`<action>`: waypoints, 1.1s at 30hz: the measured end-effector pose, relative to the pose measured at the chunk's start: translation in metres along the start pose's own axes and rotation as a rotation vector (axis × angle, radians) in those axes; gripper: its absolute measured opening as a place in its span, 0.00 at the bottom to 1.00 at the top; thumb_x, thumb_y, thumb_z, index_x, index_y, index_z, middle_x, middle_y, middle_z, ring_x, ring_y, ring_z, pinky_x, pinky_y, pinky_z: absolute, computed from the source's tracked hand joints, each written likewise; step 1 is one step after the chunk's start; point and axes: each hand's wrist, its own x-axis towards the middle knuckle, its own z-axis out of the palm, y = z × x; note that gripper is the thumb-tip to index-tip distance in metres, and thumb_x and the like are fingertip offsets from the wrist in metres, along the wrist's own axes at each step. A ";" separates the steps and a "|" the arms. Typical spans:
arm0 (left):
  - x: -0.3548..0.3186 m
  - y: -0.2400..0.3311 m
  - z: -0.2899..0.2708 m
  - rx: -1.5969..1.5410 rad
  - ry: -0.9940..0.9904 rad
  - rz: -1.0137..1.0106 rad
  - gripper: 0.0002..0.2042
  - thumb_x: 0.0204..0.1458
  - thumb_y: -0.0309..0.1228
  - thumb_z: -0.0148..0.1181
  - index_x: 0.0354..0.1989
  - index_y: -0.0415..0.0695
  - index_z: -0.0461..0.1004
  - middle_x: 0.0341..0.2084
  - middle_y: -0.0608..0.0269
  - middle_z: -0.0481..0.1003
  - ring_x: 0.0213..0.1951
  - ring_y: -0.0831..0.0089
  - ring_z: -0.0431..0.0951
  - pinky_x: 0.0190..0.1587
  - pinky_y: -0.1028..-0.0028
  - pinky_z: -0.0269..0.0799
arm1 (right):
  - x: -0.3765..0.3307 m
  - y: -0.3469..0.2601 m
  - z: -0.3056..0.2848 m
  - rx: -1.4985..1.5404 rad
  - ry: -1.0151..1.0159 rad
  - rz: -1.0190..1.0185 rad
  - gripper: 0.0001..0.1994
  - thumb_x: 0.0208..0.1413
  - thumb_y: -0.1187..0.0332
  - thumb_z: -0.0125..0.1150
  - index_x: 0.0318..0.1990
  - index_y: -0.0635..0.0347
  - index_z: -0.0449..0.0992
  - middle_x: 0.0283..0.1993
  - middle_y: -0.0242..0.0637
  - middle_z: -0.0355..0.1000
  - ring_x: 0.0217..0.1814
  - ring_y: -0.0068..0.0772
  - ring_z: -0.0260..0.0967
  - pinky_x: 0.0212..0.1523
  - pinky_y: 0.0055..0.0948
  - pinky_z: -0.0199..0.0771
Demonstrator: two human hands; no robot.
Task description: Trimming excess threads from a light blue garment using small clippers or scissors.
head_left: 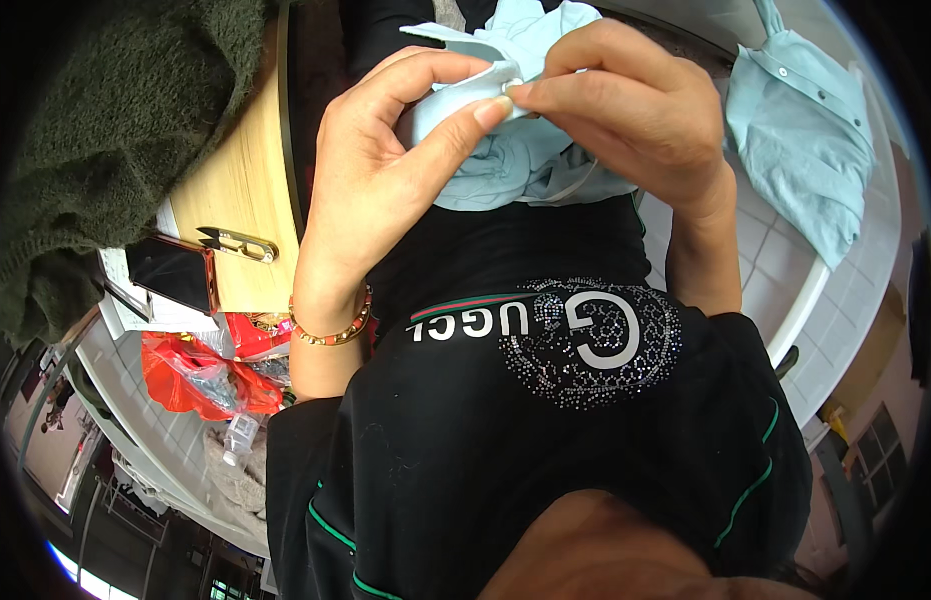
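Observation:
A light blue garment [485, 170] lies bunched over my lap at the top of the head view. My left hand [380, 165] pinches a folded edge of it between thumb and forefinger. Right beside that thumb, the fingers of my right hand [635, 115] are pressed together at the same edge. A small whitish spot shows between the two hands' fingertips; whether it is a button or thread I cannot tell. What my right fingertips grip is hidden. A pale thin strand or cord [577, 187] curves over the cloth below my right hand.
On the wooden tabletop [250, 170] at left lie thread snips [240, 245], near a dark phone [173, 275] and a dark green knitted piece [135, 120]. Below are a red plastic bag [190, 375] and a clear bottle [240, 440]. Another light blue buttoned garment [800, 140] hangs at right.

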 end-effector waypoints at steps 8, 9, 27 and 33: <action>0.000 0.003 0.005 0.188 0.017 0.072 0.14 0.51 0.17 0.67 0.46 0.32 0.77 0.42 0.62 0.77 0.44 0.79 0.77 0.46 0.80 0.72 | 0.017 -0.018 -0.021 -0.001 -0.102 0.187 0.07 0.44 0.75 0.72 0.32 0.56 0.82 0.30 0.31 0.73 0.24 0.30 0.73 0.21 0.27 0.70; 0.000 0.002 0.006 0.186 0.017 0.073 0.14 0.51 0.17 0.67 0.46 0.32 0.77 0.42 0.62 0.77 0.44 0.79 0.77 0.46 0.80 0.72 | 0.016 -0.018 -0.021 -0.004 -0.100 0.191 0.07 0.44 0.75 0.72 0.33 0.56 0.82 0.30 0.31 0.73 0.24 0.30 0.73 0.21 0.26 0.70; 0.000 -0.017 0.015 0.134 0.305 0.286 0.08 0.49 0.20 0.69 0.38 0.37 0.81 0.32 0.59 0.81 0.35 0.71 0.82 0.38 0.76 0.76 | 0.011 -0.004 -0.001 0.319 0.036 0.322 0.09 0.46 0.79 0.70 0.38 0.65 0.81 0.32 0.39 0.78 0.32 0.32 0.77 0.33 0.26 0.73; 0.002 -0.020 0.012 0.302 0.306 0.433 0.07 0.50 0.18 0.67 0.37 0.37 0.81 0.33 0.57 0.82 0.36 0.70 0.82 0.38 0.76 0.77 | 0.000 0.005 0.012 0.375 0.044 0.371 0.09 0.47 0.80 0.70 0.37 0.64 0.80 0.33 0.35 0.77 0.34 0.24 0.75 0.34 0.21 0.72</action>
